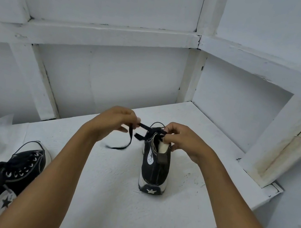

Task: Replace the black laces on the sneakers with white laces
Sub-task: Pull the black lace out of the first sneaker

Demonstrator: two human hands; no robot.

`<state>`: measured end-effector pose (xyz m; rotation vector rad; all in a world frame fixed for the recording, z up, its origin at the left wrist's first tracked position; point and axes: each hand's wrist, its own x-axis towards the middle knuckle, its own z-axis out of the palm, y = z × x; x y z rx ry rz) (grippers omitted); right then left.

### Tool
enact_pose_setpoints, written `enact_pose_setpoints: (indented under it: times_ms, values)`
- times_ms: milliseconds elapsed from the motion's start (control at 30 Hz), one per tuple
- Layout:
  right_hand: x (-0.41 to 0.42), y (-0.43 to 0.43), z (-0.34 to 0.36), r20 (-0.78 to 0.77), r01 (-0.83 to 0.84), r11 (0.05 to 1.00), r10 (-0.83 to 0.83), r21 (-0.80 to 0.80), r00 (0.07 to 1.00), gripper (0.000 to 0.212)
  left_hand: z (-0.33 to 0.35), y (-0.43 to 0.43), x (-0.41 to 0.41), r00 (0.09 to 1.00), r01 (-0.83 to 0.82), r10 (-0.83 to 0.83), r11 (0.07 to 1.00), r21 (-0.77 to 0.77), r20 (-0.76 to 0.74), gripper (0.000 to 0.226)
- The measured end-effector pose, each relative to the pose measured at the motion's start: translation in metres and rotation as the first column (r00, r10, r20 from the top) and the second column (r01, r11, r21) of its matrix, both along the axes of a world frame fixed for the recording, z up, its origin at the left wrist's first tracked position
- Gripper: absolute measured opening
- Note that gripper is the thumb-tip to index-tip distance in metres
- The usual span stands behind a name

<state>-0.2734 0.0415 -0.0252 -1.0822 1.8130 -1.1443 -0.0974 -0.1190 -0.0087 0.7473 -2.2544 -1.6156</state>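
Black lace [129,138] pinched by left hand [116,122], beside right hand [183,139].

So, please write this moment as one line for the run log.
stage: unlacing | left hand: pulling black lace | right hand: at upright sneaker collar | second sneaker: laced, on table

Upright sneaker [154,166]: heel toward camera, on white table [111,197]; black lace [128,137] partly undone
Left hand [113,122]: pinches lace end
Right hand [185,139]: grips collar
Second sneaker [9,179]: near left, laced
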Motion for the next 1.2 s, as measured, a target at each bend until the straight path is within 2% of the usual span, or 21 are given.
enact_pose_setpoints:
  times_ms: [100, 167, 233, 267, 333, 400, 467, 567, 633, 667, 733, 800, 867, 967, 1067, 1133, 1200]
  values:
    - [0.001, -0.001, -0.002, 0.031, 0.03, 0.999, -0.03, -0.012, 0.999, 0.016, -0.003, 0.003, -0.006, 0.973, -0.103, 0.148, 0.965, 0.243, -0.176, 0.016]
    - [0.001, -0.003, -0.004, 0.06, 0.087, 0.995, -0.085, -0.04, 0.995, 0.019, -0.01, 0.007, -0.009, 0.978, -0.135, 0.158, 0.978, 0.159, -0.14, 0.009]
    - [0.002, -0.007, -0.006, 0.123, 0.213, 0.974, -0.202, -0.08, 0.972, 0.02, -0.018, 0.01, -0.009, 0.997, -0.068, 0.069, 0.997, 0.019, -0.034, 0.003]
    - [0.003, -0.009, -0.006, 0.189, 0.286, 0.953, -0.263, -0.105, 0.946, 0.02, -0.021, 0.011, -0.009, 1.0, -0.011, 0.01, 1.0, 0.002, 0.006, 0.006]
    - [0.002, -0.01, -0.001, 0.434, 0.414, 0.896, -0.312, -0.161, 0.845, 0.017, -0.025, 0.015, -0.009, 0.996, 0.079, -0.079, 0.997, 0.013, 0.047, 0.011]
    - [-0.002, -0.01, 0.005, 0.679, 0.503, 0.849, -0.273, -0.163, 0.681, 0.016, -0.024, 0.02, -0.011, 0.994, 0.103, -0.104, 0.995, 0.015, 0.045, 0.018]
    - [-0.007, -0.007, 0.01, 0.745, 0.531, 0.84, -0.284, -0.111, 0.604, 0.014, -0.021, 0.023, -0.014, 0.996, 0.093, -0.093, 0.996, 0.004, 0.014, 0.02]
    - [-0.014, -0.004, 0.005, 0.678, 0.526, 0.851, -0.377, -0.016, 0.631, 0.02, -0.019, 0.025, -0.019, 0.997, 0.081, -0.081, 0.995, -0.051, 0.011, 0.016]
    - [-0.017, -0.002, -0.001, 0.624, 0.511, 0.859, -0.419, 0.036, 0.66, 0.024, -0.018, 0.026, -0.022, 0.996, 0.085, -0.085, 0.996, -0.031, -0.006, 0.015]
    - [-0.018, -0.001, -0.003, 0.604, 0.499, 0.865, -0.428, 0.058, 0.672, 0.023, -0.017, 0.026, -0.022, 0.996, 0.074, -0.073, 0.997, 0.02, -0.049, 0.012]
    - [-0.019, 0.0, -0.006, 0.6, 0.471, 0.878, -0.424, 0.088, 0.679, 0.02, -0.014, 0.026, -0.023, 0.984, 0.044, 0.0, 0.97, 0.239, -0.179, 0.013]
    - [-0.021, 0.003, -0.008, 0.571, 0.426, 0.897, -0.414, 0.121, 0.709, 0.017, -0.014, 0.024, -0.023, 0.954, 0.057, 0.102, 0.861, 0.505, -0.281, 0.019]
    - [-0.022, 0.005, -0.008, 0.427, 0.348, 0.917, -0.398, 0.193, 0.812, 0.011, -0.016, 0.022, -0.022, 0.935, 0.049, 0.182, 0.785, 0.617, -0.306, 0.016]
    - [-0.02, 0.006, -0.007, 0.127, 0.278, 0.905, -0.332, 0.323, 0.935, 0.016, -0.017, 0.018, -0.022, 0.925, -0.061, 0.264, 0.813, 0.579, -0.274, 0.012]
    - [-0.016, 0.002, -0.005, -0.053, 0.247, 0.886, -0.247, 0.392, 0.968, 0.027, -0.015, 0.009, -0.021, 0.878, -0.246, 0.421, 0.805, 0.54, -0.228, 0.01]
    - [-0.015, 0.0, -0.004, -0.185, 0.243, 0.875, -0.18, 0.42, 0.966, 0.03, -0.017, 0.001, -0.019, 0.882, -0.377, 0.452, 0.846, 0.376, -0.134, 0.021]
    - [-0.015, -0.001, -0.001, -0.342, 0.252, 0.866, -0.102, 0.431, 0.934, 0.029, -0.019, -0.004, -0.017, 0.911, -0.411, 0.411, 0.906, 0.1, 0.025, 0.025]
